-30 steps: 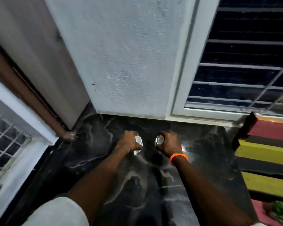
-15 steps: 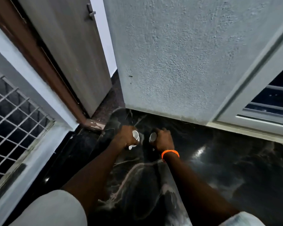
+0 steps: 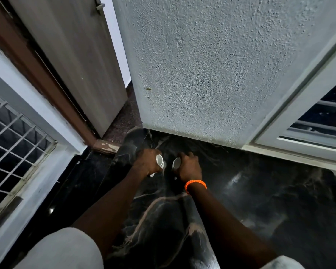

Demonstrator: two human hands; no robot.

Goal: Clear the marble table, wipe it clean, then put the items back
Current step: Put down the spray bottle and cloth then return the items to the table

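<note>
The black marble table [image 3: 260,200] with pale veins fills the lower middle and right of the head view. My left hand [image 3: 146,162] is closed around a small white cup [image 3: 159,160] near the table's far left corner. My right hand [image 3: 188,166], with an orange bracelet [image 3: 195,184] on its wrist, grips a second small white cup [image 3: 176,163] just beside the first. Both cups point their rims toward each other, a small gap between them. Whether the cups touch the marble is hidden by my fingers.
A rough grey wall [image 3: 211,65] rises right behind the table. A grey door [image 3: 72,59] stands ajar at the upper left with a brown frame [image 3: 47,84]. Barred windows sit at the left [image 3: 14,142] and right [image 3: 322,117].
The view has swung left, so the door and left window show more and the striped surface at the right is gone. Both hands keep their hold on the cups, near the table's far left corner.
</note>
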